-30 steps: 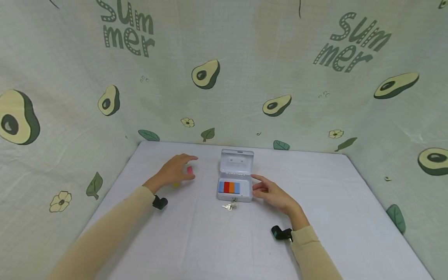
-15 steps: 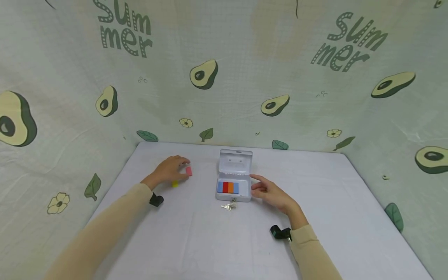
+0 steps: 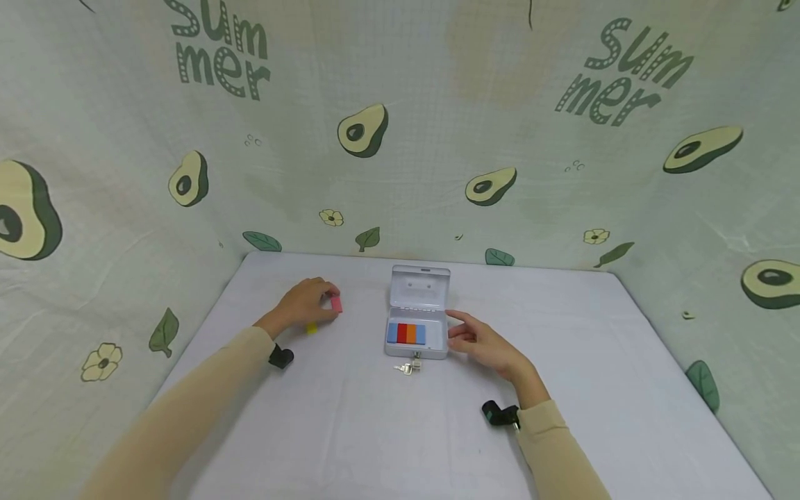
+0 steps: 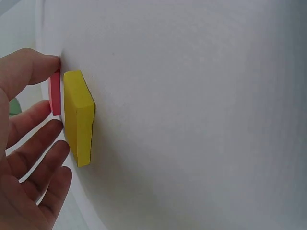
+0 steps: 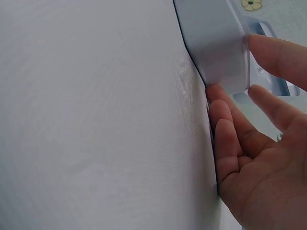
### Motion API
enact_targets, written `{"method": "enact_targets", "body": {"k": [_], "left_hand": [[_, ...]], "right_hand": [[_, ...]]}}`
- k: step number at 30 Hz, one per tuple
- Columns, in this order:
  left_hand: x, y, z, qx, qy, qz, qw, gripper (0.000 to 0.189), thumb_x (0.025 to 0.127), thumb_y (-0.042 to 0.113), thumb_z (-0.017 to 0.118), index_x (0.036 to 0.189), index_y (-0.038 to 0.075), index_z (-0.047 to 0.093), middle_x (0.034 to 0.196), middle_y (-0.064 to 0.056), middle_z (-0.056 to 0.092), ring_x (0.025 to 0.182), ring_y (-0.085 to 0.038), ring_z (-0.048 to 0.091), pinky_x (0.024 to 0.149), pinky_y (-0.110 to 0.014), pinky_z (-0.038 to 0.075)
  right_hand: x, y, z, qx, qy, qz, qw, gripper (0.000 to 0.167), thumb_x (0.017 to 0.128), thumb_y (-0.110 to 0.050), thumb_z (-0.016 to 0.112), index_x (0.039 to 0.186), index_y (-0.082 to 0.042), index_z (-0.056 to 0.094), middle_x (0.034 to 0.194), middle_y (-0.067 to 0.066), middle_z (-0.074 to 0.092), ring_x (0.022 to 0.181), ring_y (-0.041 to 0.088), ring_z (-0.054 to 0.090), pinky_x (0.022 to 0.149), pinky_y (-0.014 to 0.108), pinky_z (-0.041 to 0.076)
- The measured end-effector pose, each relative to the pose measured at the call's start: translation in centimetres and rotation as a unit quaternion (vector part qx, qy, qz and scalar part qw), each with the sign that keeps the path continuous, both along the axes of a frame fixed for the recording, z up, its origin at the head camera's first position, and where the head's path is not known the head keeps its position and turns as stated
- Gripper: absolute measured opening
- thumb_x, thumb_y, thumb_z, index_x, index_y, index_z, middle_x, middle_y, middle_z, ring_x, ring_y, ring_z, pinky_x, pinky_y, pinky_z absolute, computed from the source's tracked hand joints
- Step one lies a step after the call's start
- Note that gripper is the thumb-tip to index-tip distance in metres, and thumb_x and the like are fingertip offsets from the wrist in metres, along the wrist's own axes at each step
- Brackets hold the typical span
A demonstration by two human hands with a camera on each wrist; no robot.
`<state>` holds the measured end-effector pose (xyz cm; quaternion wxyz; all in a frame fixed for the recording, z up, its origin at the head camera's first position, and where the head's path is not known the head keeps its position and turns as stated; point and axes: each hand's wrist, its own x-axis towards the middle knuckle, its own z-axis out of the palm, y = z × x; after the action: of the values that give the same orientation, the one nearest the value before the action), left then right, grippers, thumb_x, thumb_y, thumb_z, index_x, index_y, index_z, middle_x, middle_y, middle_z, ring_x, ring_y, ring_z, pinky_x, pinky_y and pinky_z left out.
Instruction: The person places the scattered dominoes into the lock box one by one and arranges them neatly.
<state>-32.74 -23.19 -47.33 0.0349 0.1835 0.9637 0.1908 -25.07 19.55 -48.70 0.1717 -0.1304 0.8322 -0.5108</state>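
Observation:
My left hand [image 3: 304,300] pinches a pink block [image 3: 337,304] end to end between thumb and forefinger, low over the white table; the other fingers spread loosely below it in the left wrist view. Close under that hand lies a yellow block [image 4: 84,129] on the cloth. A pale metal cash box [image 3: 431,353] stands with its lid raised. Inside it, side by side, are blue, red [image 3: 402,334] and orange [image 3: 410,334] blocks. My right hand [image 3: 490,347] touches the box's right side, with fingertips at its rim and corner and the fingers loosely bent.
A small bunch of keys [image 3: 406,369] hangs from the lock at the box's front and lies on the tablecloth [image 3: 375,430]. Behind and at both sides rises a curtain [image 3: 431,125] printed with avocados. Each wrist wears a small black camera [image 3: 498,413].
My left hand has drawn back slightly to the left, and its thumb and forefinger have closed on the ends of the pink block. My right hand has stayed at the box.

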Motion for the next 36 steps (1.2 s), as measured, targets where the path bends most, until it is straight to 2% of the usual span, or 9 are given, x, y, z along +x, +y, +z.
{"method": "enact_targets", "body": {"k": [7, 14, 21, 30, 36], "left_hand": [[-0.34, 0.07, -0.42, 0.004, 0.003, 0.0, 1.0, 0.042, 0.093, 0.028, 0.08, 0.128, 0.009, 0.072, 0.122, -0.009, 0.068, 0.115, -0.03, 0.061, 0.107, -0.053, 0.052], [-0.27, 0.31, -0.4, 0.005, -0.001, 0.002, 1.0, 0.041, 0.093, 0.028, 0.081, 0.128, 0.009, 0.072, 0.121, -0.009, 0.069, 0.114, -0.029, 0.062, 0.107, -0.052, 0.052], [-0.64, 0.34, -0.55, 0.013, -0.004, 0.004, 0.9999, 0.041, 0.092, 0.027, 0.082, 0.127, 0.009, 0.073, 0.12, -0.009, 0.07, 0.113, -0.028, 0.062, 0.106, -0.051, 0.053], [-0.37, 0.46, 0.02, 0.012, -0.01, 0.006, 0.9999, 0.04, 0.091, 0.026, 0.083, 0.126, 0.008, 0.073, 0.119, -0.01, 0.071, 0.112, -0.029, 0.062, 0.105, -0.05, 0.053], [-0.42, 0.47, -0.04, 0.014, -0.008, 0.006, 0.9999, 0.04, 0.091, 0.025, 0.083, 0.125, 0.008, 0.074, 0.118, -0.009, 0.072, 0.111, -0.029, 0.062, 0.103, -0.05, 0.053]], "right_hand": [[0.03, 0.09, 0.02, 0.002, -0.001, 0.0, 1.0, 0.068, 0.103, -0.022, 0.071, 0.163, -0.016, 0.041, 0.135, 0.015, 0.063, 0.119, 0.027, 0.06, 0.107, 0.044, 0.051], [0.03, 0.16, -0.08, -0.002, -0.005, -0.001, 1.0, 0.068, 0.103, -0.021, 0.071, 0.163, -0.016, 0.041, 0.135, 0.015, 0.063, 0.121, 0.026, 0.061, 0.108, 0.044, 0.051], [-0.12, 0.15, -0.17, -0.001, -0.004, -0.003, 1.0, 0.067, 0.103, -0.021, 0.071, 0.163, -0.016, 0.041, 0.136, 0.015, 0.063, 0.121, 0.026, 0.06, 0.108, 0.046, 0.051], [0.04, 0.17, 0.04, -0.002, -0.005, -0.003, 1.0, 0.067, 0.103, -0.021, 0.071, 0.163, -0.017, 0.042, 0.135, 0.015, 0.064, 0.12, 0.026, 0.061, 0.109, 0.045, 0.05], [0.06, 0.2, -0.02, -0.003, -0.006, -0.003, 1.0, 0.067, 0.103, -0.02, 0.07, 0.164, -0.018, 0.041, 0.135, 0.014, 0.064, 0.12, 0.026, 0.061, 0.109, 0.046, 0.05]]}}
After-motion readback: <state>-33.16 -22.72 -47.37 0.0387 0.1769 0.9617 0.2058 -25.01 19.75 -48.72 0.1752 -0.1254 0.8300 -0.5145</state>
